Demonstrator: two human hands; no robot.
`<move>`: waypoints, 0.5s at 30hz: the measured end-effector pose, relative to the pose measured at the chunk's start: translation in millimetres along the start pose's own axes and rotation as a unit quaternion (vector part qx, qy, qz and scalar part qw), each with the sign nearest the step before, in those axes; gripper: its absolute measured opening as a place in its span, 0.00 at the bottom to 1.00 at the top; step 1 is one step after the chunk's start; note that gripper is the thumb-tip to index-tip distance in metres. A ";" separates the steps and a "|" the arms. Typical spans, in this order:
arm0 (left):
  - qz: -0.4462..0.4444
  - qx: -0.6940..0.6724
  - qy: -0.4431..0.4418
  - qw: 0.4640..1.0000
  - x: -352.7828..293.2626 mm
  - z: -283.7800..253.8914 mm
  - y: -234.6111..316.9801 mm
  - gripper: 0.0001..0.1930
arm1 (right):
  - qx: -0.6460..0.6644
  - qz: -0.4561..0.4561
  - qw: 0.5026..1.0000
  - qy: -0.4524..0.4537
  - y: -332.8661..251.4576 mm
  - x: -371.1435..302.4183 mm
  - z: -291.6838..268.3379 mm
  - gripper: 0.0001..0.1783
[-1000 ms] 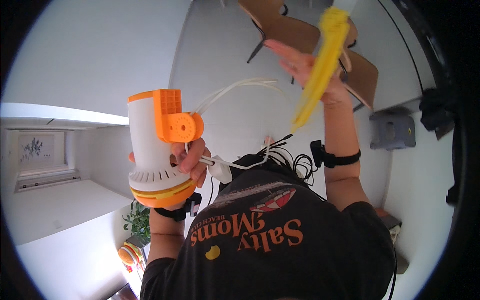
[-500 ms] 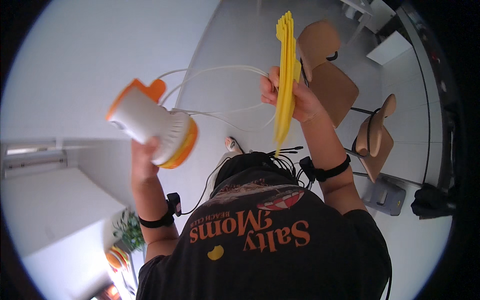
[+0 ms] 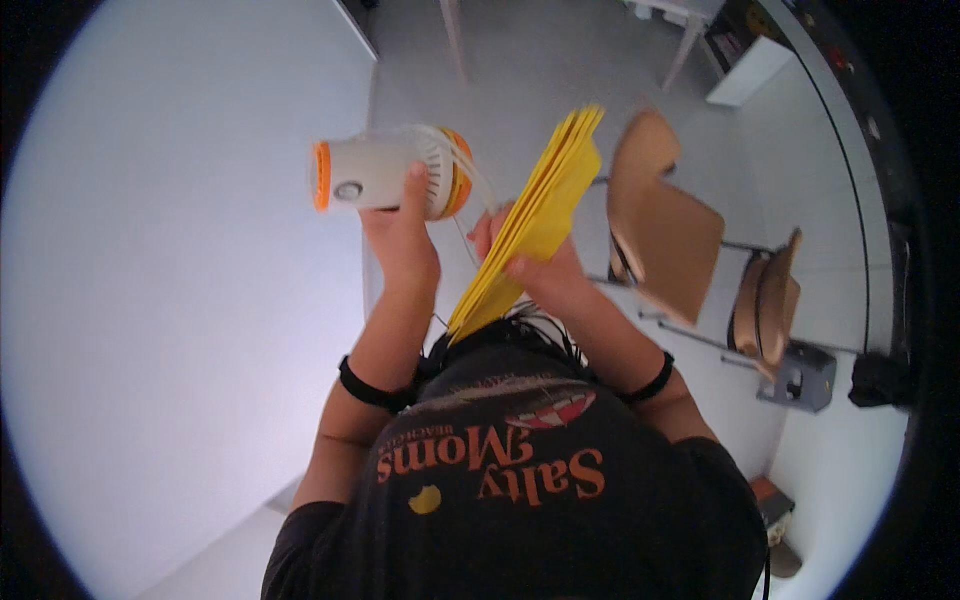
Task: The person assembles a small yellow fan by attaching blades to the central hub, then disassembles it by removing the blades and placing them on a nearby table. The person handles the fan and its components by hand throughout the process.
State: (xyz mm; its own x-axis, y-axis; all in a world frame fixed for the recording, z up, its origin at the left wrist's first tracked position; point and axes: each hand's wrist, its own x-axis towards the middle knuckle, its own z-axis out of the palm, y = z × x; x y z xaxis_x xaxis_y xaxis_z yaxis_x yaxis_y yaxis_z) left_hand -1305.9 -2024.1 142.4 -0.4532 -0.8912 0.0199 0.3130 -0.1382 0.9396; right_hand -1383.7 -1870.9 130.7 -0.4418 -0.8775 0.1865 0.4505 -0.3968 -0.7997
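My left hand (image 3: 402,238) is closed round a white and orange corded appliance (image 3: 385,170). It is tube-shaped, with vent slots, a round dial-like spot on its side and an orange rim at its left end. Its exact kind I cannot make out. Close to its right, my right hand (image 3: 548,278) grips a stack of folded yellow sheets (image 3: 545,215), held tilted with several layered edges showing. A pale cord (image 3: 468,165) loops from the appliance toward my right fingers, which partly hide behind the yellow stack.
Two tan chairs, the nearer chair (image 3: 672,240) and a smaller-looking chair (image 3: 768,305), stand to the right. Beyond them are a grey plastic item (image 3: 800,378) and a black bundle (image 3: 880,380). A white wall (image 3: 180,250) fills the left. Table legs (image 3: 683,52) show at the far side.
The appliance has moved right, toward the yellow stack, and turned so it lies nearly level. The yellow stack has tilted and come lower. The cord loops now bunch between my hands.
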 end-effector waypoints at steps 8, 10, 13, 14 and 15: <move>-0.287 -0.409 -0.180 0.847 151.5 34.3 -0.8 0.28 | -0.116 0.158 0.979 -0.063 8.8 134.6 -57.2 0.26; -0.300 -0.490 -0.170 0.801 179.5 35.2 6.9 0.26 | -0.160 0.155 0.973 -0.066 8.4 153.1 -68.9 0.27; -0.361 -0.579 -0.150 0.715 231.2 45.5 2.0 0.29 | -0.150 0.118 0.981 -0.026 4.5 197.7 -105.8 0.27; -0.374 -0.582 -0.182 0.699 249.6 48.8 -4.4 0.29 | -0.132 0.089 0.987 -0.009 4.8 212.0 -117.7 0.29; -0.383 -0.588 -0.240 0.671 267.1 50.3 -11.5 0.29 | -0.114 0.060 0.992 0.013 5.2 226.1 -128.8 0.30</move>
State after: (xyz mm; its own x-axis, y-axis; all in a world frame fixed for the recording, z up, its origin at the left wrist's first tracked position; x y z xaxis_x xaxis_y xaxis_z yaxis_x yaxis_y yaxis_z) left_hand -1472.5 -2238.8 154.2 -0.9852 -0.1613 0.0579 0.1489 -0.9730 -0.1763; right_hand -1581.2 -2036.7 95.1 -0.4171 -0.9062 0.0698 0.3159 -0.2166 -0.9237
